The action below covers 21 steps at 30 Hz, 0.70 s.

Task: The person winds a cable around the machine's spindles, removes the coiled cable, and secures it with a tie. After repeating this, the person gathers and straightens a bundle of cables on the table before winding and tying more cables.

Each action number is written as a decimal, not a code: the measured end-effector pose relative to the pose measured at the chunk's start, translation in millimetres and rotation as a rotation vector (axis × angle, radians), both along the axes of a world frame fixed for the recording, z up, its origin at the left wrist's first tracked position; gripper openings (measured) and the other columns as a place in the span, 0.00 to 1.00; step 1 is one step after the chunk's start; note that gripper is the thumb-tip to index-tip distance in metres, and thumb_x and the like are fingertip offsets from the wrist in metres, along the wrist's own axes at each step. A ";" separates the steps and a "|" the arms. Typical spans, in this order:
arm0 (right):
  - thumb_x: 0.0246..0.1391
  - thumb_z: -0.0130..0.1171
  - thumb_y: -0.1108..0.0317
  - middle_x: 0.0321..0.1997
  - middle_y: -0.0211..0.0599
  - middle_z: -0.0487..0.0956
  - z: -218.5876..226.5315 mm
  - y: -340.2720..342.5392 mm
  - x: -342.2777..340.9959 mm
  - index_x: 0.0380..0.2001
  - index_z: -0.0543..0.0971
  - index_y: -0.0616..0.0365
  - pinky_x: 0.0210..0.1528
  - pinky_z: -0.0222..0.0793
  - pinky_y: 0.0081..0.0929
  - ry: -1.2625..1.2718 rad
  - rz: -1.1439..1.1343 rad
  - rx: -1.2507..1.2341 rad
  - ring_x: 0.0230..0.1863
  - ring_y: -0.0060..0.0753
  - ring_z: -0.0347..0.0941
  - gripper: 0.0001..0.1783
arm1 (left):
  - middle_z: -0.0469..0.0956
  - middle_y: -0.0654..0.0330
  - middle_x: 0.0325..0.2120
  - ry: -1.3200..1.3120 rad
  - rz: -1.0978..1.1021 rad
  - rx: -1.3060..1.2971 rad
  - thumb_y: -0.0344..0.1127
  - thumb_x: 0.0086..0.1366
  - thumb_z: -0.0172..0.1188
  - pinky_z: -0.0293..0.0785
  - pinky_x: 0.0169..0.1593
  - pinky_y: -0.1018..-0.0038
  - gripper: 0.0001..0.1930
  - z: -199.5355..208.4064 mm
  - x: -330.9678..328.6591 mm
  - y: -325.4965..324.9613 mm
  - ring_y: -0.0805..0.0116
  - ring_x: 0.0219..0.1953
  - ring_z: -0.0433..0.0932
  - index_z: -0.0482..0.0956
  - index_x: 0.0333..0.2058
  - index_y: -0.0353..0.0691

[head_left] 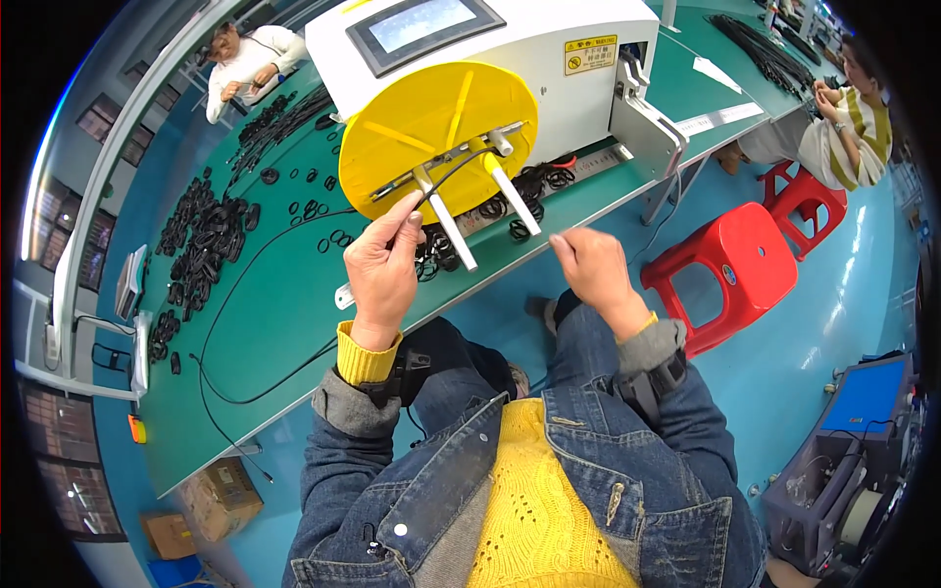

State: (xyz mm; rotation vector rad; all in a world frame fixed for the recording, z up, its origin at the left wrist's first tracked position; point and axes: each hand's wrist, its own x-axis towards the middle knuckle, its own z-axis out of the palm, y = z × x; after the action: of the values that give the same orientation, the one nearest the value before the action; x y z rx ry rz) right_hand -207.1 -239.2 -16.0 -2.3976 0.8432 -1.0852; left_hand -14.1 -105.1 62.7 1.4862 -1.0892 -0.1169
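Observation:
My left hand (pixel 380 269) is closed, thumb and fingertips pinching a thin black cable (pixel 449 176) in front of a yellow disc (pixel 392 137). From there the cable reaches across to the disc's middle, by the white posts. Two white posts (pixel 448 231) stick out from the disc toward me, one just right of my left hand. My right hand (pixel 596 272) hovers apart from the posts, over the table's front edge, curled into a loose fist with its thumb forward. No cable shows coming out of it, though its palm side is hidden.
The disc is on a white machine (pixel 549 69) with a screen (pixel 421 24). Coiled black cables (pixel 211 230) heap on the green table (pixel 284 348), where another cable (pixel 211 338) loops. Red stools (pixel 730 260) stand right. Two people (pixel 257 64) work farther off.

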 end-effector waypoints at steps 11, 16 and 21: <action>0.49 0.55 0.66 0.23 0.49 0.74 -16.6 28.5 -27.2 0.23 0.77 0.64 0.29 0.66 0.40 0.107 0.048 0.230 0.27 0.53 0.72 0.11 | 0.69 0.63 0.15 -0.350 0.072 -0.063 0.27 0.57 0.59 0.62 0.23 0.81 0.10 17.0 1.6 18.8 0.78 0.18 0.64 0.79 0.39 0.36; 0.49 0.54 0.65 0.22 0.49 0.74 -20.6 34.3 -29.0 0.23 0.77 0.63 0.29 0.66 0.41 0.144 0.067 0.267 0.27 0.54 0.71 0.11 | 0.65 0.61 0.14 -0.487 0.070 -0.063 0.27 0.55 0.61 0.59 0.20 0.79 0.11 34.2 -8.9 24.9 0.74 0.15 0.60 0.79 0.39 0.37; 0.50 0.52 0.63 0.23 0.48 0.75 -22.3 33.4 -30.1 0.22 0.77 0.62 0.32 0.67 0.42 0.164 0.081 0.298 0.28 0.54 0.71 0.13 | 0.66 0.61 0.14 -0.438 0.062 -0.013 0.27 0.56 0.60 0.60 0.20 0.79 0.11 32.7 -17.6 28.4 0.74 0.16 0.61 0.79 0.39 0.37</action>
State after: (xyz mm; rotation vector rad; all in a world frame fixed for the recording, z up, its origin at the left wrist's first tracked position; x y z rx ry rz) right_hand -237.2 -205.9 -38.3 -2.2665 0.8836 -0.6851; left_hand -31.7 -76.8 95.4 1.5723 -1.3850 0.2718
